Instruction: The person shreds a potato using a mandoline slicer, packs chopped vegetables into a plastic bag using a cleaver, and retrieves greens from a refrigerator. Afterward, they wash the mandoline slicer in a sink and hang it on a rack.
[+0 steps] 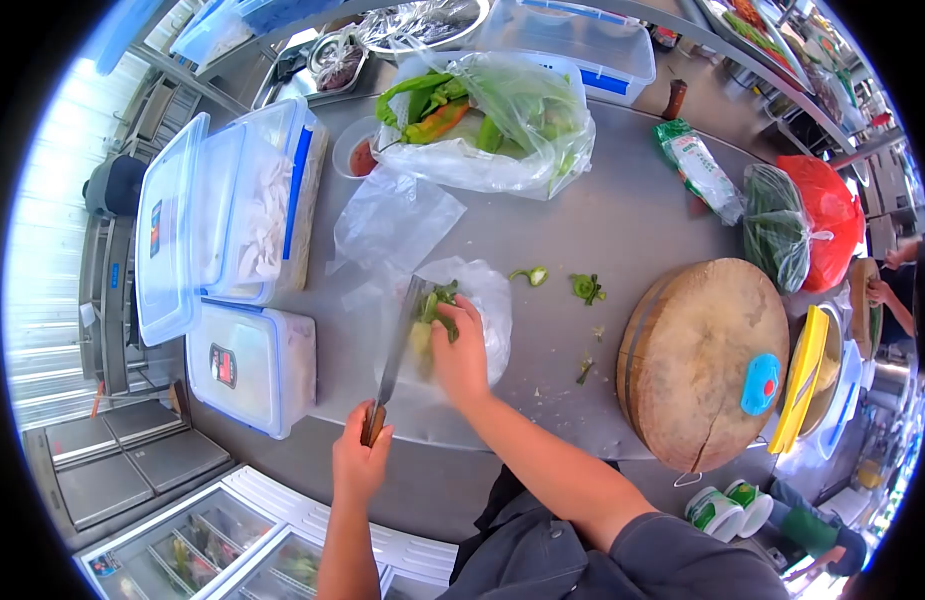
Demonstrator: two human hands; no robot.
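My left hand [358, 462] is closed around the wooden handle of a knife [393, 355]. Its long blade points away from me, along the left side of some green pepper pieces [422, 338]. Over those pieces is my right hand [461, 352], fingers curled down and gripping some of the green pepper; the fingertips are partly hidden. Beneath lies a crumpled clear plastic bag [493, 312] on the steel table [557, 385]. Cut green pepper tops [586, 289] and a pepper ring [531, 275] lie to the right of the hand.
A bag-lined tub of peppers [482, 150] stands at the back. Lidded plastic boxes [250, 365] line the left. A round wooden chopping block [702, 350] with a blue item [761, 384] sits right, near red and green bags [820, 222]. Another person's hand [887, 292] shows far right.
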